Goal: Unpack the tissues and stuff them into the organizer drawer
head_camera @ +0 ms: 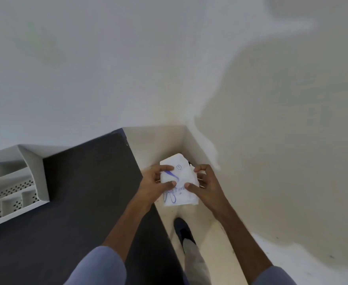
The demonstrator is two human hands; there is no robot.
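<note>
A white tissue pack (180,175) with blue print is held in the air between both hands, over the gap beside the table's right edge. My left hand (155,185) grips its left side, thumb and fingers pressed on the front. My right hand (204,185) grips its right side, thumb on the lower front. A white perforated desk organizer (12,188) with several compartments stands at the far left of the dark table (82,202). No drawer of it shows clearly.
A pale wall fills the upper view and runs down the right side. Between the table and the wall lies a narrow strip of cream floor (214,243), where my foot in a dark shoe (184,231) stands.
</note>
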